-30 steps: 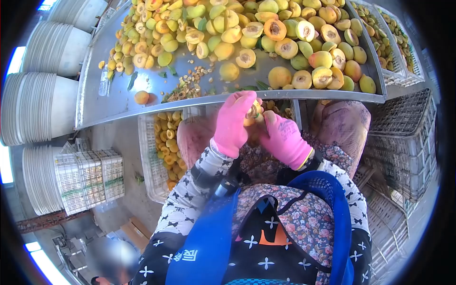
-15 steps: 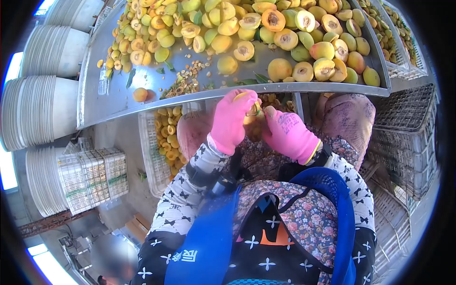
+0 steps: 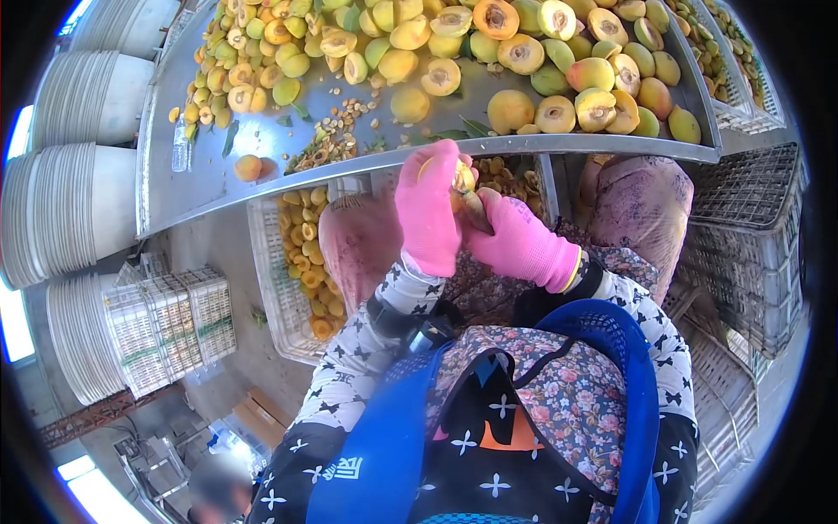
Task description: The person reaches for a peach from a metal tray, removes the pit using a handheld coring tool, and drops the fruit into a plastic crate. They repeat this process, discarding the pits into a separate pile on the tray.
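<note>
My left hand, in a pink glove, is wrapped round a yellow fruit piece at the near edge of the metal table. My right hand, also gloved in pink, is closed and presses against the fruit from the right; whatever it grips is too hidden to name. Beyond them on the table lie many whole and halved yellow fruits, some halves showing brown pits. Loose pits are heaped left of my hands.
Below the table's edge stands a white crate of fruit halves. Grey crates are stacked at right. Stacked white tubs and a white crate are at left. A single fruit and a clear bottle lie on the table. A person is at lower left.
Both hands are closer together, with my right hand shifted left and slightly down against the fruit. The fruit in my left hand has turned, and the view has shifted slightly.
</note>
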`<control>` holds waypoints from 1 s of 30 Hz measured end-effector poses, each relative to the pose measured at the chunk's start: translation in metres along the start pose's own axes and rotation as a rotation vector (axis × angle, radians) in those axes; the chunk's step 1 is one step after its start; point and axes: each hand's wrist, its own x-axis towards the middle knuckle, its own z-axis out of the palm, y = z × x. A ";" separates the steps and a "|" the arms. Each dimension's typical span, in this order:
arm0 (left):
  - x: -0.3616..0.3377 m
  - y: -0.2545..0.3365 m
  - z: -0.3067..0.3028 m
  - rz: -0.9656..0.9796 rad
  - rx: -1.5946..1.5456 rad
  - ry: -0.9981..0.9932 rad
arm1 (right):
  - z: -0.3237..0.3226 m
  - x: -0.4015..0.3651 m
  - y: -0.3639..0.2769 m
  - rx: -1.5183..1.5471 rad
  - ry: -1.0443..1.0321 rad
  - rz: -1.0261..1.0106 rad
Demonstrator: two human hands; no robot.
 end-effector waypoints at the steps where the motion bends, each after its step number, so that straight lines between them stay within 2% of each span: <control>1: -0.001 -0.003 0.000 0.160 0.127 -0.033 | -0.001 -0.001 0.000 0.020 -0.012 0.035; 3: -0.003 -0.006 -0.002 0.486 0.386 -0.097 | 0.015 0.004 0.030 -0.107 0.160 -0.212; 4: -0.003 -0.003 0.003 0.374 0.252 -0.039 | 0.020 0.007 0.036 -0.165 0.247 -0.342; 6: -0.002 0.003 0.015 0.136 -0.007 0.070 | 0.020 0.007 0.038 -0.163 0.221 -0.325; 9: 0.015 0.027 -0.014 -0.182 0.189 -0.336 | 0.014 0.002 0.036 -0.189 0.180 -0.287; 10: 0.014 0.031 -0.010 -0.166 0.281 -0.298 | 0.014 -0.001 0.032 -0.192 0.156 -0.273; 13: 0.002 0.029 0.007 0.030 0.130 -0.125 | 0.005 -0.003 0.000 0.118 0.003 -0.025; 14: -0.005 0.033 0.018 -0.007 0.018 -0.012 | 0.005 -0.003 0.001 0.124 -0.006 -0.015; 17: -0.002 0.010 0.023 0.132 0.052 0.101 | 0.001 -0.004 0.005 0.076 -0.004 0.007; 19: -0.004 0.017 0.026 0.067 0.080 0.057 | -0.001 -0.004 0.008 -0.020 0.017 0.003; 21: -0.003 0.028 0.017 -0.005 0.173 -0.060 | 0.008 -0.001 0.025 -0.168 0.167 -0.256; 22: -0.002 0.026 0.014 0.064 0.205 -0.107 | 0.011 0.000 0.030 -0.242 0.242 -0.391; 25: -0.003 0.031 0.026 0.101 0.216 -0.038 | 0.007 0.000 0.021 -0.102 0.196 -0.380; 28: 0.000 0.029 0.027 -0.067 0.093 0.010 | -0.001 -0.003 0.015 -0.089 0.076 -0.177; 30: 0.003 0.019 0.026 0.018 0.088 0.005 | 0.004 -0.002 0.024 -0.159 0.155 -0.258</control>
